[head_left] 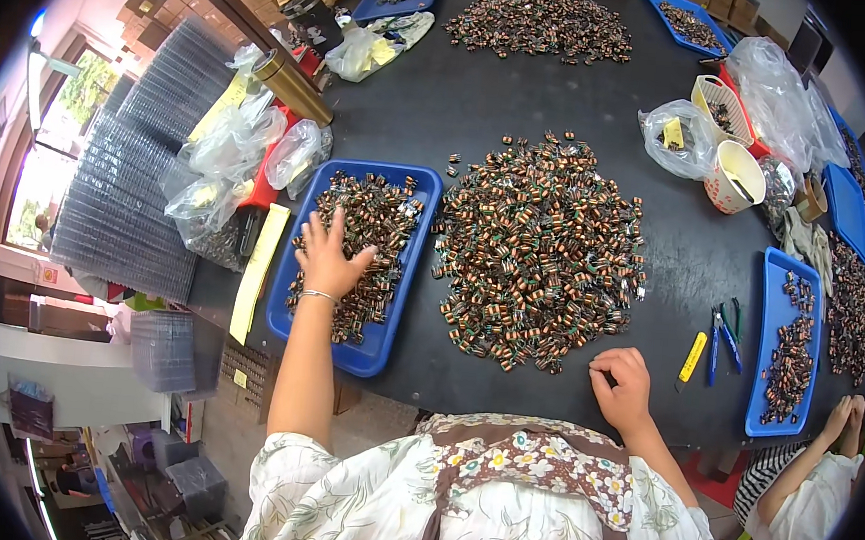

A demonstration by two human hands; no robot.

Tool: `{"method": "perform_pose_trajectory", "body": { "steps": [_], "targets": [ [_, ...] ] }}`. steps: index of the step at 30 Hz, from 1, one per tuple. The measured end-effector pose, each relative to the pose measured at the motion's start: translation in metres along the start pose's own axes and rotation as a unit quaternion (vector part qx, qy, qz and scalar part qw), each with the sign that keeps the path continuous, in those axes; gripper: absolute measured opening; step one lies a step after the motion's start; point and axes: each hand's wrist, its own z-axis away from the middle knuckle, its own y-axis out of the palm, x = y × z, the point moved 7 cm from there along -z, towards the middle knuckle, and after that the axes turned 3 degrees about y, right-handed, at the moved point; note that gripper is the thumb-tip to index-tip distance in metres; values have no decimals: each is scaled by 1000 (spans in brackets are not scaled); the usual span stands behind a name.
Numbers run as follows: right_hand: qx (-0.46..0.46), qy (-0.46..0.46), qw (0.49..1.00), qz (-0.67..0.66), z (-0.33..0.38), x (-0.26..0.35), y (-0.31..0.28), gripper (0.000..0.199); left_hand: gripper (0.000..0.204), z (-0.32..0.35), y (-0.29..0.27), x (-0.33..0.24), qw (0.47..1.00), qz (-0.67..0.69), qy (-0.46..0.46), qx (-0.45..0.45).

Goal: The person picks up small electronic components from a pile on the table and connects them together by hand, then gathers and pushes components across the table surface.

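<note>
Small copper-wound coils, like wire-wound inductors, lie in a big heap (539, 252) on the black table. To its left, a blue tray (374, 354) holds a layer of the same coils (365, 225). My left hand (331, 261) reaches over this tray with fingers spread, its palm down on or just above the coils; I cannot tell if it presses on them. Beside the heap's near right edge, my right hand (622, 384) rests at the table's front with its fingers curled in. No coil shows in that hand.
On the right lie a yellow cutter knife (691, 358), pliers (728, 341) and another blue tray (760, 393) of coils. A yellow paper strip (259, 273) is left of my tray. Cups (736, 181), plastic bags and a gold flask (293, 85) stand farther back. Co-workers sit at far left and right.
</note>
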Motion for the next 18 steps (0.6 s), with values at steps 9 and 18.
{"method": "perform_pose_trajectory", "body": {
  "steps": [9, 18],
  "targets": [
    [4, 4, 1000, 1, -2, -1, 3, 12, 77, -8, 20, 56, 997, 52, -55, -22],
    [-6, 5, 1000, 1, -3, 0, 3, 12, 66, 1, 23, 28, 999, 32, -17, -28]
  ]
}}
